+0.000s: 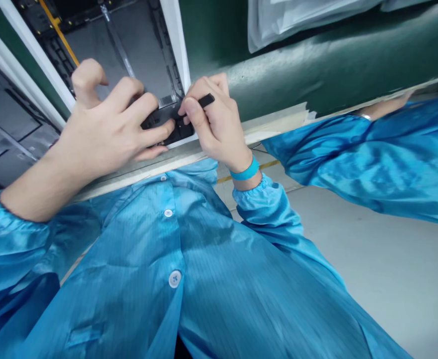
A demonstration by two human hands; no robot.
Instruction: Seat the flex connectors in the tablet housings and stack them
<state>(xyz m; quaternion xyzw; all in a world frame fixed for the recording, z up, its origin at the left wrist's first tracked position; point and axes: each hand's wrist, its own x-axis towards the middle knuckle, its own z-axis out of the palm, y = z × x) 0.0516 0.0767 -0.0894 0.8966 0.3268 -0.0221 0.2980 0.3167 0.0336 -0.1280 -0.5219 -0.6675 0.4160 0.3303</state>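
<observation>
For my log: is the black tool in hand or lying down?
In hand: the right hand pinches the black tool, one end sticking out.

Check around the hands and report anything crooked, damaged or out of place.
Nothing looks damaged or spilled. The left hand presses a black part at the corner of the panel; the right hand pinches a thin black strip. Only the beige tape on the bench edge ends raggedly.
</observation>
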